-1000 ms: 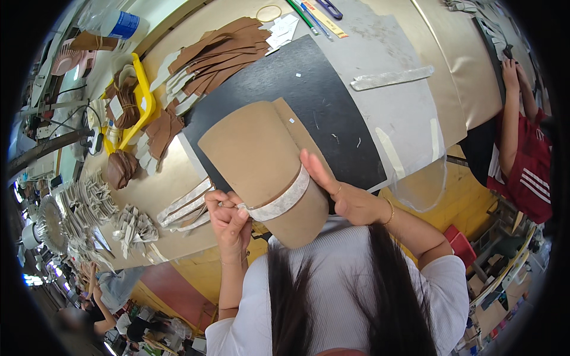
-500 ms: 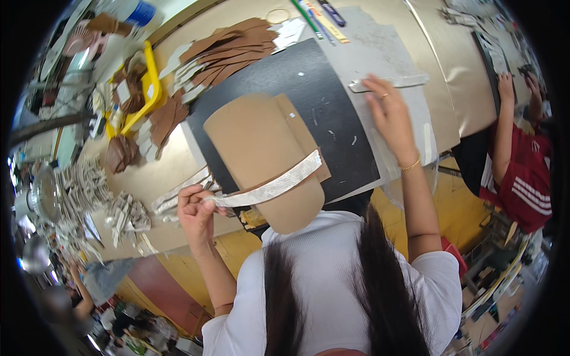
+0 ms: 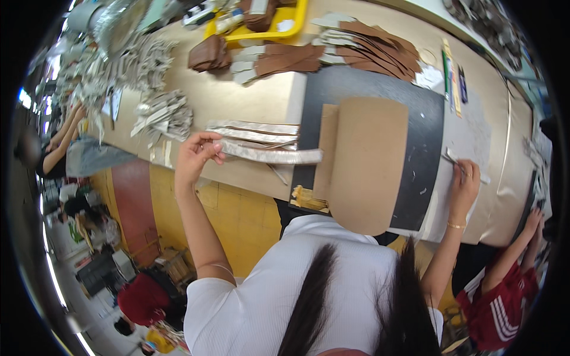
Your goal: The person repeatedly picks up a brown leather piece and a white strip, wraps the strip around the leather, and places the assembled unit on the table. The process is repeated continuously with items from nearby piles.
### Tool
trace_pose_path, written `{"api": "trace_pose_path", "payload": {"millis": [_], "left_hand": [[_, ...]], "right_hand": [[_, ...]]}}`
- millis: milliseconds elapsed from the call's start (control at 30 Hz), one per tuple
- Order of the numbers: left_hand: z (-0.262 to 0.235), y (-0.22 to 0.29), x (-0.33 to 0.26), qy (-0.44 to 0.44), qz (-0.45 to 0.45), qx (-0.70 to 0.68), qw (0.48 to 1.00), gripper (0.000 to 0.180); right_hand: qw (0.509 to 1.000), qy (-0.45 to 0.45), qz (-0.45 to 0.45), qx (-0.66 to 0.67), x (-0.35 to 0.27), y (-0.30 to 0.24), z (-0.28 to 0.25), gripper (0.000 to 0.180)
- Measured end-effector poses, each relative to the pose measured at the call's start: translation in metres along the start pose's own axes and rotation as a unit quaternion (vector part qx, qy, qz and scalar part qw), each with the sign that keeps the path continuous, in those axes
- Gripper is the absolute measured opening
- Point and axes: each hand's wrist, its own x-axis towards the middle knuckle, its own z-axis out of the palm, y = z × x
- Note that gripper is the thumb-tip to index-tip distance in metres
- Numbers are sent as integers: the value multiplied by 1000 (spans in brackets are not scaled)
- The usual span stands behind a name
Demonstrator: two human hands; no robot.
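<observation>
My left hand [image 3: 199, 155] pinches one end of a long silvery-white strip [image 3: 267, 154] with a thin brown edge. The strip reaches right, above the table, toward a brown board. On the grey sheet at the right, my right hand [image 3: 464, 185] has its fingers closed on a second, short-looking pale strip [image 3: 450, 155], partly covered by the fingers. Between my hands lies a brown round-ended board [image 3: 371, 160] on top of a narrower brown piece [image 3: 325, 148], both on a black mat [image 3: 423, 160]. More silvery strips [image 3: 255, 127] lie just beyond my left hand's strip.
Brown leather pieces [image 3: 380, 50] are fanned out at the back, near a yellow tray [image 3: 303, 18]. Bundles of pale strips [image 3: 163, 115] lie at the left. Pens and a ruler [image 3: 454, 89] are at the back right. A co-worker in a red shirt [image 3: 504, 308] is at the right.
The view has turned, so the table appears swung round. My right hand, open over the strip before, is now closed on it. The left hand's strip has come off the brown board toward the left.
</observation>
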Motion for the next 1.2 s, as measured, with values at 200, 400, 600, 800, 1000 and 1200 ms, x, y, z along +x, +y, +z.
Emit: {"api": "trace_pose_path", "payload": {"millis": [200,400,600,800,1000,1200], "left_hand": [[-32,3,11,42,-21,128,991,22],[-14,14,62,129,74,199,969,27],[22,12,143,96,155,424,887,39],[38,4,161,73,114,491,861,36],[38,2,162,91,82,408,905,23],[36,44,136,63,46,324,943,16]], "right_hand": [[994,-103,21,4,12,9,-16,12],[987,-130,53,75,27,39,-27,8],[961,1,156,229,24,83,-29,18],[949,-167,246,102,22,59,-39,23],[900,-217,290,243,13,57,-54,20],[894,-171,274,310,16,52,-62,20]]}}
